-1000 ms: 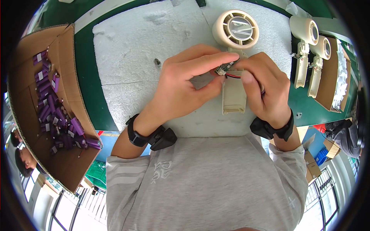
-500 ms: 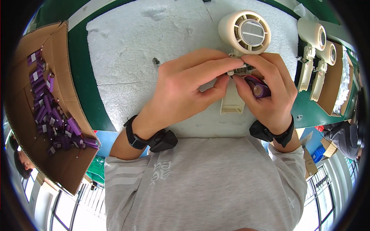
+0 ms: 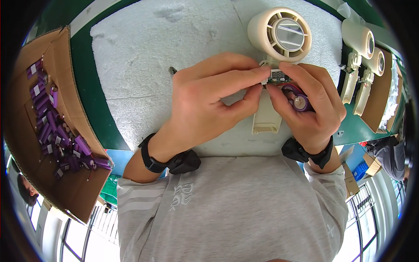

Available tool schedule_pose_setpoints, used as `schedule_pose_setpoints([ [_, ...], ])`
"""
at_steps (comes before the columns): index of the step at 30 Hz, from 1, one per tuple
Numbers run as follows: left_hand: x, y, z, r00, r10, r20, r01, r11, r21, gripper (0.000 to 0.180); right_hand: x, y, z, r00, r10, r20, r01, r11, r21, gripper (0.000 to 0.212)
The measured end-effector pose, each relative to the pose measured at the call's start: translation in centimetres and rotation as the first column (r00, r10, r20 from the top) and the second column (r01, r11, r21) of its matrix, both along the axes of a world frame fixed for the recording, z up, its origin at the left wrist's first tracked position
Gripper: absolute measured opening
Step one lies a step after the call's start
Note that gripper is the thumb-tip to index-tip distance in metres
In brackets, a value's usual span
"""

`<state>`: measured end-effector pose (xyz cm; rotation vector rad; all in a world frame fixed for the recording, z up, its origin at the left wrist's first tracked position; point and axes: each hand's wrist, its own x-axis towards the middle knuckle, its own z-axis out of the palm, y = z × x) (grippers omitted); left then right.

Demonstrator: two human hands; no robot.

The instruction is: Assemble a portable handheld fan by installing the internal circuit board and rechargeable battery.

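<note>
L hand [image 3: 207, 94]: thumb + index nearly closed, pinching circuit board [image 3: 278, 76] at its L end; R hand [image 3: 322, 98]: thumb + index close on the board's R part, other fingers curled round purple cell [image 3: 299, 100]. Board prob. v. light, stiff, fragile; best held by edges, not face. Cell looks smooth, rigid, prob. heavier; grip round body. Both over cream handle [image 3: 267, 117], R of middle on foam pad [image 3: 139, 74], handle end twd near edge, fan head [image 3: 279, 34] twd far R corner
</note>
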<state>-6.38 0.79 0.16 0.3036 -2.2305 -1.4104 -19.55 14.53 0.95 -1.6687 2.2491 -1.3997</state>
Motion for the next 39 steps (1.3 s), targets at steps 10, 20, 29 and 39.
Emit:
schedule_pose_setpoints([
  [10,-0.1,0.2,-0.1,1.0,0.01,0.003,-0.01,0.999,-0.035,0.035,0.4,1.0,0.3,0.998,-0.009,0.057,0.0,0.989,0.147,0.047],
  [20,0.0,0.1,-0.5,1.0,-0.001,-0.003,0.001,0.999,-0.041,0.03,0.9,0.4,0.5,0.997,-0.066,0.024,0.062,0.988,0.142,0.044],
  [29,0.2,-0.2,-1.0,0.999,-0.033,-0.004,0.033,0.998,-0.047,0.028,1.0,0.3,0.7,0.993,-0.09,0.08,0.077,0.984,0.158,0.035],
  [39,-0.2,0.1,-0.5,0.986,-0.149,0.08,0.12,0.949,0.29,0.036,1.6,1.5,1.6,0.981,-0.18,0.072,0.153,0.947,0.281,0.028],
])
